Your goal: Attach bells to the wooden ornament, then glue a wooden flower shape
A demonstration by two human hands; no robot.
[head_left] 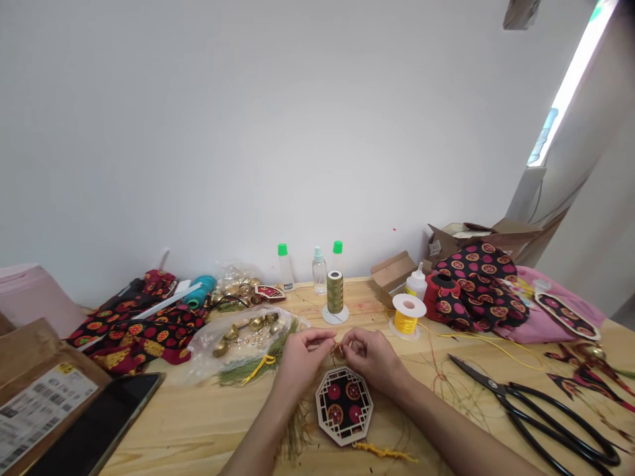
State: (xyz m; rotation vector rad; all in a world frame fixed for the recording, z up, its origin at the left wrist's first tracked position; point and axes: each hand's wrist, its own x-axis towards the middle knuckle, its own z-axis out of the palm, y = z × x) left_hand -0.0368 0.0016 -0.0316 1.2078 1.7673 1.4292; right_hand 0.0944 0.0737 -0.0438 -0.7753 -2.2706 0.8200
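Observation:
My left hand point(311, 350) and my right hand point(371, 357) meet above an octagonal ornament point(344, 405) at the front middle of the table. Both are closed in a pinch on a thin reddish-brown cord point(338, 357) that runs up from the ornament's top edge. The ornament lies flat, with a pale lattice frame over black fabric with pink and orange round patterns. From its lower edge a yellow knotted cord point(384, 451) trails to the right. Green thread tassels point(296, 430) lie beside my left forearm. Exactly how the cord loops between my fingertips is too small to tell.
Behind my hands stand a green thread cone point(335, 293), a yellow cord spool point(407, 317) and a glue bottle point(417, 284). Black scissors point(526, 403) lie at right. A plastic bag with brass bells point(225, 340), patterned fabric point(149, 330) and a phone point(99, 423) are at left.

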